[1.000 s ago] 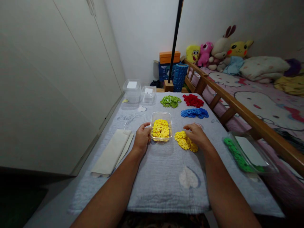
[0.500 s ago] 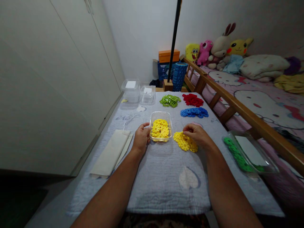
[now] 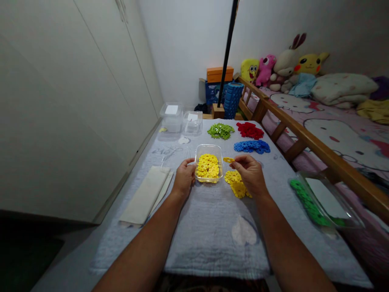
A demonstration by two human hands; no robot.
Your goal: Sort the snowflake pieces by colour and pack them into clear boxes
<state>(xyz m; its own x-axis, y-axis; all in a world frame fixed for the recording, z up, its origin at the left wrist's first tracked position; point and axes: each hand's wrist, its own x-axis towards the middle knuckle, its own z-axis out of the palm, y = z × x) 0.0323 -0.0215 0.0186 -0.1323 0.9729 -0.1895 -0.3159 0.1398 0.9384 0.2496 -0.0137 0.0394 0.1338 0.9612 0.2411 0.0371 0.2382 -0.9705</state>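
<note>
My left hand (image 3: 184,177) grips the left side of a clear plastic container (image 3: 209,149), which stands on the cloth-covered table. Inside it lie many yellow flower-shaped discs (image 3: 208,167). Between thumb and fingertips, my right hand (image 3: 249,172) pinches a single yellow disc (image 3: 228,160), raised just off the container's right rim. Below that hand a small pile of loose yellow discs (image 3: 238,188) rests on the cloth, partly covered by the hand.
Behind are piles of light green pieces (image 3: 221,131), red pieces (image 3: 249,130) and blue pieces (image 3: 252,146). Clear containers (image 3: 172,117) stand at the back left. Folded beige cloth (image 3: 147,194) lies left; a lidded container with green pieces (image 3: 326,202) sits right, beside the wooden bed rail (image 3: 322,150).
My right hand has lifted one yellow disc from the pile and brought it up towards the container. My left hand stays on the container. The view has shifted slightly.
</note>
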